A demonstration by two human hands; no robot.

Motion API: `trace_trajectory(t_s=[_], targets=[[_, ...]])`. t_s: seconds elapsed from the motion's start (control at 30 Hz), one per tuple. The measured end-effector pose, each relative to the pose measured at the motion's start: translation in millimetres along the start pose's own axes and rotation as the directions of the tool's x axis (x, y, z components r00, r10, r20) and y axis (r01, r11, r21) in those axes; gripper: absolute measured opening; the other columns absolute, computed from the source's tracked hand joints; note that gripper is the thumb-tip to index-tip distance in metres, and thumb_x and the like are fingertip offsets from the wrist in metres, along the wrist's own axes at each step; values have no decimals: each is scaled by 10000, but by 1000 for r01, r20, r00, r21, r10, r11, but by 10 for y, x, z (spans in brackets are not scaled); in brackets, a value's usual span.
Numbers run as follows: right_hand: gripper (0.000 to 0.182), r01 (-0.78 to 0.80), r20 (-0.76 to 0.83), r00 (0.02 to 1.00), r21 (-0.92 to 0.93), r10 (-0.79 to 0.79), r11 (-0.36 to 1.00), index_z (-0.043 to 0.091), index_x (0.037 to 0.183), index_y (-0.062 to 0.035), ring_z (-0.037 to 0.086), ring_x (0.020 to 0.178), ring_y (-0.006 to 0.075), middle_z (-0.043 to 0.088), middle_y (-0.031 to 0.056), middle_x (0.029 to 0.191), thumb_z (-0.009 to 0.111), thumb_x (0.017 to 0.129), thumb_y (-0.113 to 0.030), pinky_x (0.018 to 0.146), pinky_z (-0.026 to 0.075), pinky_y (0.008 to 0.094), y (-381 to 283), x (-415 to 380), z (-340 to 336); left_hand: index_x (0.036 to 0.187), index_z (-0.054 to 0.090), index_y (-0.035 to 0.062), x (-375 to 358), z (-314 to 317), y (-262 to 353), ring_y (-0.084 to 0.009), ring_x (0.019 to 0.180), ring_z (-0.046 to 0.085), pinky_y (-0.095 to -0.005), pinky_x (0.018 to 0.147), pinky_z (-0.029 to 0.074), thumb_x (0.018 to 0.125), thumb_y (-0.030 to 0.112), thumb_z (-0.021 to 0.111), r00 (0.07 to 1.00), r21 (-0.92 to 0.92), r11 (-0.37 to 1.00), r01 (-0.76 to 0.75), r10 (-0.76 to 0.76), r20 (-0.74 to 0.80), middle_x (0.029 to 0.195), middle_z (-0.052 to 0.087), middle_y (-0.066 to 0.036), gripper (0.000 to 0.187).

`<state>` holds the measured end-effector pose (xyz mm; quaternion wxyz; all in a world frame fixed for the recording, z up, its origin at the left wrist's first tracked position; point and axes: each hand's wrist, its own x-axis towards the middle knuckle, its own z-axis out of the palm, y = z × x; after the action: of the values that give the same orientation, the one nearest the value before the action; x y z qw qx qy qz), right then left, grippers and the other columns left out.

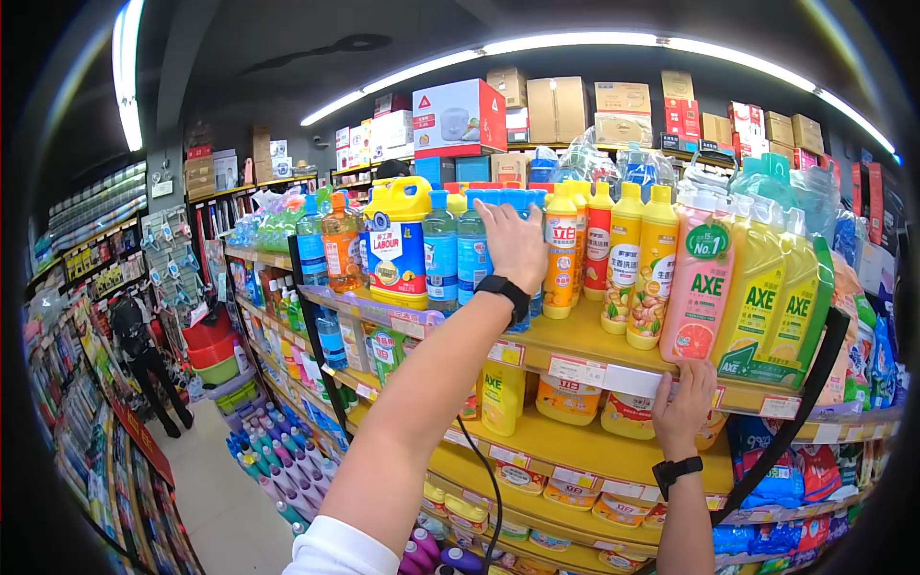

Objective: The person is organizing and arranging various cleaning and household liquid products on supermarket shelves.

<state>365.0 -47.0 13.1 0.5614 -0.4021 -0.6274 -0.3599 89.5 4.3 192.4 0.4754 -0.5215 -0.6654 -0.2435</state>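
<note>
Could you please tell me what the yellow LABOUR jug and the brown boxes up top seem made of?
The yellow LABOUR jug looks like glossy plastic, given its bright highlights and moulded handle. The brown boxes look like matte cardboard, judging by their dull tan faces.

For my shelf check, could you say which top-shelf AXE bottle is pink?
The leftmost AXE bottle, with the round green label; the yellow ones stand to its right.

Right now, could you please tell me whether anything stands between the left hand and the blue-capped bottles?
Nothing visible does: the left hand is right at the blue-capped bottles, its fingers over their tops.
</note>
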Motion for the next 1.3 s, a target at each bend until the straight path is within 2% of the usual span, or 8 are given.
trace_trajectory(t_s=[0.1, 0.17, 0.23, 0.33, 0.57, 0.73, 1.0, 1.3], targets=[[262, -4, -3, 1000, 28, 4, 1000, 572, 1048, 16, 522, 1053, 369, 557, 179, 1028, 627, 824, -107, 1027, 370, 511, -8, -1, -19, 1259, 591, 121, -4, 92, -121, -399, 1110, 525, -521, 998, 369, 791, 334, 707, 994, -302, 948, -102, 89, -58, 1149, 549, -252, 527], [259, -17, -12, 1000, 28, 17, 999, 570, 1038, 18, 524, 1039, 364, 553, 175, 1012, 630, 819, -107, 1021, 378, 515, -15, 9, -25, 1240, 584, 85, -48, 25, -156, -399, 1040, 553, -476, 851, 480, 788, 284, 701, 981, -351, 919, -180, 140, -138, 1120, 531, -257, 507], [263, -22, -24, 999, 18, 22, 1000, 568, 1031, 20, 526, 1024, 357, 550, 170, 997, 635, 812, -108, 1014, 387, 518, -29, 21, -7, 1230, 576, 75, -61, 15, -126, -410, 1006, 566, -475, 789, 512, 800, 285, 701, 980, -452, 871, -192, 144, -139, 1123, 517, -255, 495], [273, -5, -44, 999, 0, 5, 1000, 573, 1020, 26, 528, 1010, 351, 547, 165, 983, 643, 801, -121, 1004, 401, 514, -20, 24, 8, 1222, 566, 74, -4, -133, -97, -423, 971, 580, -482, 776, 520, 809, 284, 703, 954, -522, 799, -297, 277, -118, 1119, 508, -254, 483], [265, -2, -35, 999, 28, 3, 1000, 586, 1009, 21, 539, 992, 334, 558, 153, 976, 648, 806, -136, 1001, 405, 506, -18, 42, -4, 1207, 566, 63, -9, -385, 368, -442, 937, 604, -474, 755, 525, 839, 322, 687, 943, -708, 628, -322, 280, -180, 1087, 508, -266, 466], [272, 6, -35, 999, 19, -5, 1000, 590, 1014, 16, 548, 983, 329, 571, 147, 973, 655, 803, -142, 999, 410, 499, -9, 50, -25, 1235, 559, 71, 18, -420, 645, -432, 928, 613, -460, 756, 531, 848, 335, 682, 911, -698, 592, -403, 333, -244, 1076, 516, -256, 484], [274, 17, -45, 999, 14, -16, 1000, 589, 1015, 15, 549, 979, 326, 572, 145, 971, 657, 803, -143, 998, 412, 494, 22, 22, 33, 1211, 573, 67, 6, -241, 827, -435, 887, 627, -455, 745, 537, 874, 311, 650, 943, -750, 572, -332, 179, -281, 1094, 521, -269, 423], [284, 13, -40, 999, -17, -13, 1000, 582, 1022, 19, 537, 986, 333, 564, 147, 978, 653, 798, -141, 1008, 398, 503, 15, 15, 52, 1242, 536, 60, 0, -120, 838, -446, 905, 596, -476, 749, 514, 905, 303, 612, 945, -748, 578, -327, 182, -272, 1059, 513, -278, 422]])
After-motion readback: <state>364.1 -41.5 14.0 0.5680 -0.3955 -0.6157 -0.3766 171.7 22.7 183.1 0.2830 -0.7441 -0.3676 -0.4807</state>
